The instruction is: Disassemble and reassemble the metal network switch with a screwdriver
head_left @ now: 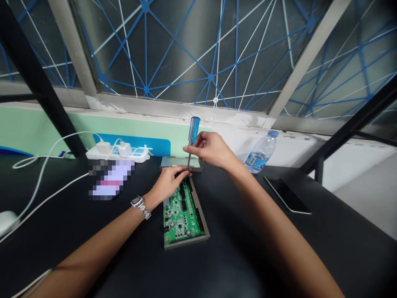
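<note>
A screwdriver (194,129) with a translucent blue handle stands nearly upright over the far end of a green circuit board (182,221). The board sits in a shallow metal frame (201,207) on the black table. My right hand (212,149) is closed on the lower part of the screwdriver's handle, thumb and fingers pinching it. Lower down, my left hand (169,182) has its thumb and forefinger closed around the shaft near the tip. The tip itself is hidden by the left fingers. Behind the hands lies a flat metal plate (176,162).
A white power strip (139,154) with plugged-in chargers and cables lies at the back left, beside a pixelated item (114,180). To the right stand a water bottle (260,153) and a phone (287,194). A white rounded object (8,222) is at the left edge.
</note>
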Motion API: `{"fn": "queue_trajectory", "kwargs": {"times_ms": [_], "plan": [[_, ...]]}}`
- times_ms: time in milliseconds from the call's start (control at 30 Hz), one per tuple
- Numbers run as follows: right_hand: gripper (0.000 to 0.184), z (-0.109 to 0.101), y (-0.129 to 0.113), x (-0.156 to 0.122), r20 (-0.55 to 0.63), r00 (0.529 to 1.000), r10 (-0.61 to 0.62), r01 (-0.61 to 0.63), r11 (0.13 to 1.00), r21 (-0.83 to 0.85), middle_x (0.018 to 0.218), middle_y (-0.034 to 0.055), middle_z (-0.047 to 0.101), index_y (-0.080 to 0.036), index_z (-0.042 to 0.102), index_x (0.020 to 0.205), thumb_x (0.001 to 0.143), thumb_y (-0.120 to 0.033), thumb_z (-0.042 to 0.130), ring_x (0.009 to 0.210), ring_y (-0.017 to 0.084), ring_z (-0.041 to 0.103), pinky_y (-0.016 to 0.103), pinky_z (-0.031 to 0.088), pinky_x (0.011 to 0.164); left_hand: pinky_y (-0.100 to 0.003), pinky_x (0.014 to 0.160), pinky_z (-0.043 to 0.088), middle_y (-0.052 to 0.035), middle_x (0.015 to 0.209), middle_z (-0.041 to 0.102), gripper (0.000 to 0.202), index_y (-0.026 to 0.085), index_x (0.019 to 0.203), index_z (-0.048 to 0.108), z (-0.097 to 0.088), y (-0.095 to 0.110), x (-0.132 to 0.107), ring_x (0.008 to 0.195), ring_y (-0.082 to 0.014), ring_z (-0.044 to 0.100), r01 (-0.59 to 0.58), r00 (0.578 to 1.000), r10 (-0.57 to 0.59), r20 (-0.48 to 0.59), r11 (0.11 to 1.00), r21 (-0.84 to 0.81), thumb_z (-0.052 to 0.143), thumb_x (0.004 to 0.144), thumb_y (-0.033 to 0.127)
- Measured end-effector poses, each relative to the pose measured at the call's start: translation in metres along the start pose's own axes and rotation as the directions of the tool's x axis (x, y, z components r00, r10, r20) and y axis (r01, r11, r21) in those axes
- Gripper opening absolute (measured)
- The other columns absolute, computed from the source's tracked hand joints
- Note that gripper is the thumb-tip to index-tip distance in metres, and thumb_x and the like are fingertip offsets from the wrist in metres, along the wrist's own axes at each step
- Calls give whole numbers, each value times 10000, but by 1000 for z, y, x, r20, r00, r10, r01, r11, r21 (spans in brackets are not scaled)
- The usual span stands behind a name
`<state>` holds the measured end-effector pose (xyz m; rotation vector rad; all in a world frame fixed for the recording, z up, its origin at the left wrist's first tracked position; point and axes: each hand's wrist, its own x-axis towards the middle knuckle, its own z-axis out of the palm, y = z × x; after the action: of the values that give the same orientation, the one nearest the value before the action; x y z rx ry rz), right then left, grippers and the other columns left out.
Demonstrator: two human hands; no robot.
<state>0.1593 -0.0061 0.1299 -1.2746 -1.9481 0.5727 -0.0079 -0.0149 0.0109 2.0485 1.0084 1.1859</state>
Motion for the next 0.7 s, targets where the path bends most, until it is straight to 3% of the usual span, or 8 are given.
{"fn": "queue_trajectory", "kwargs": {"times_ms": [100, 200, 700], "plan": [[289, -10, 5, 1, 221, 974, -41, -13, 971, 238, 782, 42, 633, -184, 553, 885, 737, -347, 741, 613, 161, 626, 248, 454, 423, -322, 891, 487, -47, 1026, 765, 285, 186, 1019, 728, -2, -1, 0, 994, -232, 687, 1, 1000, -1, 16, 1000, -2, 495, 966, 343], [247, -15, 12, 3, 293, 951, -99, -12, 935, 353, 795, 29, 606, -171, 577, 885, 764, -324, 729, 669, 150, 635, 216, 475, 425, -308, 858, 483, -38, 1027, 765, 300, 193, 982, 739, -3, -1, 0, 977, -230, 685, 6, 1000, -6, 24, 1000, 15, 490, 969, 358], [303, -3, 34, 13, 200, 965, -170, 58, 881, 469, 794, -6, 588, -184, 560, 865, 727, -344, 777, 572, 97, 552, 208, 400, 398, -316, 848, 490, -44, 1010, 765, 323, 189, 970, 747, -3, -1, -1, 918, -224, 682, 43, 998, -44, 42, 999, 28, 488, 963, 381]]}}
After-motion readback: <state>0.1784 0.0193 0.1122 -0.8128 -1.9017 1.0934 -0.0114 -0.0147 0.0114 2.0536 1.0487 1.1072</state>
